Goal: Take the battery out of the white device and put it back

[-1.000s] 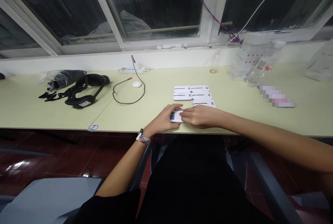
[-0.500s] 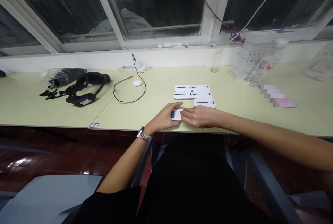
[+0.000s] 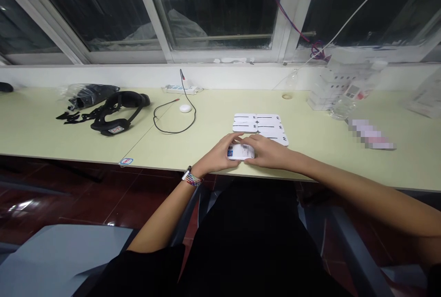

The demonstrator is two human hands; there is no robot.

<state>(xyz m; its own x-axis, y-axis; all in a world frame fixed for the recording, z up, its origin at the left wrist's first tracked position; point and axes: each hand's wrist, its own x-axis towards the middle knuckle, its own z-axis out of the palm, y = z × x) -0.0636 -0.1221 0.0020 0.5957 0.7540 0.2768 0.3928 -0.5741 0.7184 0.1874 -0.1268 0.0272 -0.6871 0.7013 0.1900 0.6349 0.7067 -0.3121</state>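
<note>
Near the table's front edge, a white card-like piece (image 3: pixel 243 151), perhaps a stack, lies between my hands. It has rounded corners, a small blue picture at its left end and fine print at its right. My left hand (image 3: pixel 221 153) grips its left end, with thumb and fingers on its near and far sides. At the right end, my right hand (image 3: pixel 268 151) curls round it the same way. Just beyond my hands lie several white cards (image 3: pixel 245 126) in rows, marked with black lines and a W-like sign. My right hand partly covers the nearest one.
A black headset (image 3: pixel 119 111) and a black item in plastic wrap (image 3: pixel 91 94) lie at left. A black cable (image 3: pixel 174 132) loops round a white round case (image 3: pixel 185 109). White boxes (image 3: pixel 327 88), a clear bottle (image 3: pixel 344 104) and a blurred pink item (image 3: pixel 372 134) are at right.
My right hand has shifted from pinching across the top of the white piece to spanning its right end, so more of its printed face shows. The view has turned slightly.
</note>
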